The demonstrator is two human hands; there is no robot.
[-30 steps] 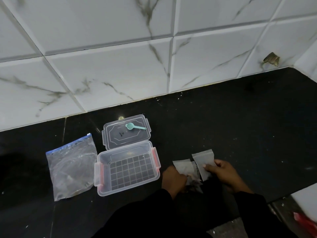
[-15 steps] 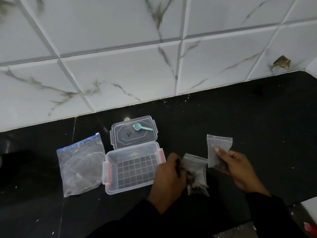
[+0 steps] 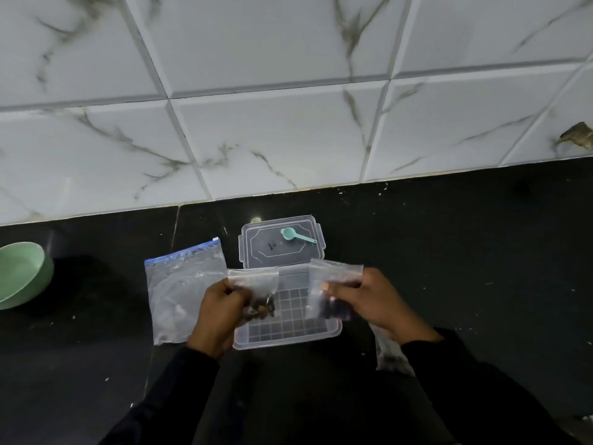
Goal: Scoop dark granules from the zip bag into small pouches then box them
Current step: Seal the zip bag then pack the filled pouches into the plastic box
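Head view. Fingers [image 3: 239,292] of the left hand [image 3: 221,311] are closed, pinching a small clear plastic pouch with dark granules in its lower part [image 3: 256,292]. Fingers [image 3: 333,288] of the right hand [image 3: 369,300] are closed on a second small clear pouch with dark contents at its bottom [image 3: 330,285]. Both pouches are held upright, apart from each other, above the open clear rectangular plastic box with a grid-patterned floor [image 3: 288,329]. The box stands on the black tabletop [image 3: 449,252], its interior showing no pouches where it is visible between the hands.

Just behind the box lies its clear flat lid [image 3: 276,248], touching or nearly touching the box's far edge. A small teal plastic scoop [image 3: 293,235] rests on the lid, bowl to the left, handle pointing right.

To the left of the box lies the large clear zip bag with a blue seal strip [image 3: 179,290], flat on the tabletop; its lower right corner is covered by the left hand. Granules inside are hard to make out.

Further clear pouch material [image 3: 390,351] lies on the tabletop under the right wrist; contents not discernible.

A pale green round bowl [image 3: 22,274] sits at the far left edge, well apart from the box. White marble-veined wall tiles [image 3: 288,123] back the tabletop. Both sleeves [image 3: 481,396] are dark.
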